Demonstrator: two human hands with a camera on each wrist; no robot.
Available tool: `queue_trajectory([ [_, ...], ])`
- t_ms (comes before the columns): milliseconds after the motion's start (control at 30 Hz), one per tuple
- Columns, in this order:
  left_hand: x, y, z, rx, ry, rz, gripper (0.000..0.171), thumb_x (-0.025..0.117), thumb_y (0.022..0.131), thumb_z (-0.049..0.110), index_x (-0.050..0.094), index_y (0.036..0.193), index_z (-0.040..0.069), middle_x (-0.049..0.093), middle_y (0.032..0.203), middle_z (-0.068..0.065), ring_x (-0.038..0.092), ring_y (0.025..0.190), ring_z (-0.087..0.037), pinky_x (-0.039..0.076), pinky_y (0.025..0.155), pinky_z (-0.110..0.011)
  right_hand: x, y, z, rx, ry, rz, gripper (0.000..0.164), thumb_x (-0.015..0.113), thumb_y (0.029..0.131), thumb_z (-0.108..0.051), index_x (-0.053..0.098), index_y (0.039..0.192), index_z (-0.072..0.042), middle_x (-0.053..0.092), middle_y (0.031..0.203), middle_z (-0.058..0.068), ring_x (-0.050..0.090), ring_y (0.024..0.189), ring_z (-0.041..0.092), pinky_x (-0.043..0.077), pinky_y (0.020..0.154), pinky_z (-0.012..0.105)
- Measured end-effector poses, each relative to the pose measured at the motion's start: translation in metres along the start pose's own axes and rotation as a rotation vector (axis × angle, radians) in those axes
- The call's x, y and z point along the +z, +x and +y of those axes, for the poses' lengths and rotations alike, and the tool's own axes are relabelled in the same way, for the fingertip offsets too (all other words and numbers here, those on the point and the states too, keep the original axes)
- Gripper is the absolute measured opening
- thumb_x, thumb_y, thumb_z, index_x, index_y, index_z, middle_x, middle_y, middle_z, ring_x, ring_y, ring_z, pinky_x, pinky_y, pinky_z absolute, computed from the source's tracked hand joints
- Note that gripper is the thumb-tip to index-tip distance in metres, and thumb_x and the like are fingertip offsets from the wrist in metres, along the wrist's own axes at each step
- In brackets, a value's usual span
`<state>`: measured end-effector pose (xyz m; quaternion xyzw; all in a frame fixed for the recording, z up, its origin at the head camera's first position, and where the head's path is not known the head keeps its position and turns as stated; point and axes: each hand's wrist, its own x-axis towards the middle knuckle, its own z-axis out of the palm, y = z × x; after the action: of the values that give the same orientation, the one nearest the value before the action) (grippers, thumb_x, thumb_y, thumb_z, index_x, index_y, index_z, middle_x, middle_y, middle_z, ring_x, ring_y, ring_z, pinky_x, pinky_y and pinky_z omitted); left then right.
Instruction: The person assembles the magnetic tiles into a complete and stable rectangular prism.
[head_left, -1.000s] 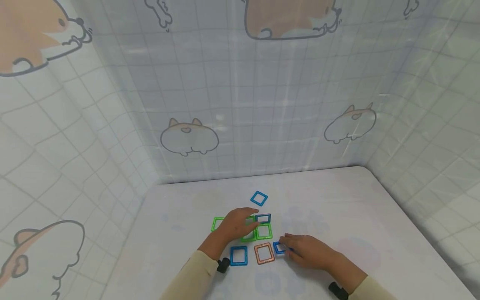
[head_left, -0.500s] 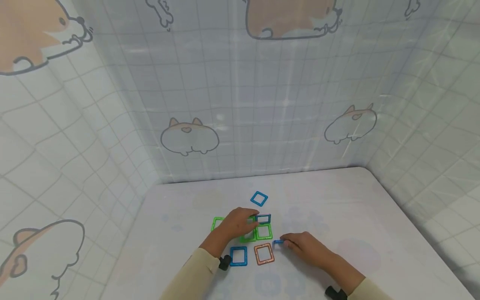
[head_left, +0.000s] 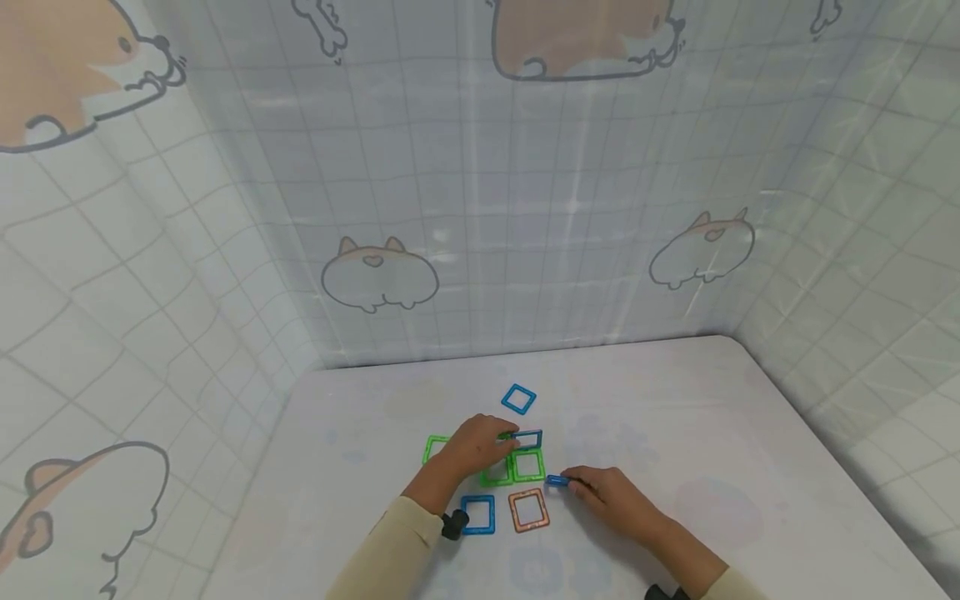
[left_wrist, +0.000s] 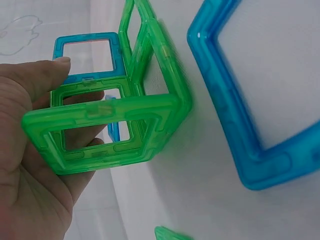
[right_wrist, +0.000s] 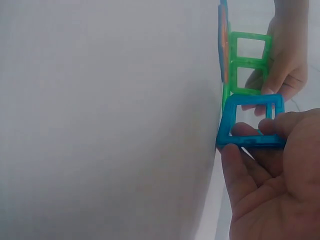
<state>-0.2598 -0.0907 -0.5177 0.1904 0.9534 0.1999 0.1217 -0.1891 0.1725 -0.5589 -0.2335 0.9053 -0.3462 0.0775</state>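
Note:
My left hand [head_left: 472, 446] grips a small structure of green magnetic tiles [left_wrist: 100, 111], square open frames joined at their edges, some standing and some flat. One blue magnetic tile [left_wrist: 119, 56] joins its far side, near my left thumb. In the head view, that hand covers part of the structure, and a green square [head_left: 529, 478] shows at its right. Just right of it, my right hand [head_left: 611, 496] pinches another blue magnetic tile [right_wrist: 257, 141] between thumb and fingers. This tile stands on edge over the table in the right wrist view.
An orange square tile [head_left: 532, 527] and a blue one [head_left: 492, 515] lie in front of the structure. Another blue square [head_left: 512, 408] lies behind it, and a green tile [head_left: 437, 437] shows left of the left hand. A patterned curtain [head_left: 525, 208] surrounds the white table [head_left: 675, 400].
My right hand has tipped its blue tile up from lying flat, and now holds it on edge slightly farther back. The left hand stays nearly still on the green structure.

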Motion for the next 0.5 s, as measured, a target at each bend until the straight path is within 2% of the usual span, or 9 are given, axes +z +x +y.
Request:
queue_trajectory([
  [233,0.003,0.003,0.001,-0.035,-0.021,0.007,0.036,0.064,0.097,0.040,0.069,0.127,0.022,0.068,0.125,0.005,0.058,0.123,-0.020,0.050,0.105,-0.043,0.004,0.002,-0.001,0.043,0.018,0.037,0.030,0.055,0.103,-0.028,0.067,0.126,-0.011,0.073,0.116,-0.003,0.067,0.104,0.010,0.058,0.090,0.037],
  [500,0.009,0.005,0.001,-0.029,-0.020,0.036,0.033,0.063,0.097,0.040,0.071,0.123,0.021,0.070,0.119,0.006,0.061,0.119,-0.019,0.051,0.103,-0.042,0.013,-0.002,0.001,0.070,0.073,0.152,0.028,0.060,0.101,-0.025,0.070,0.123,-0.014,0.073,0.117,-0.003,0.067,0.113,0.019,0.057,0.093,0.040],
])
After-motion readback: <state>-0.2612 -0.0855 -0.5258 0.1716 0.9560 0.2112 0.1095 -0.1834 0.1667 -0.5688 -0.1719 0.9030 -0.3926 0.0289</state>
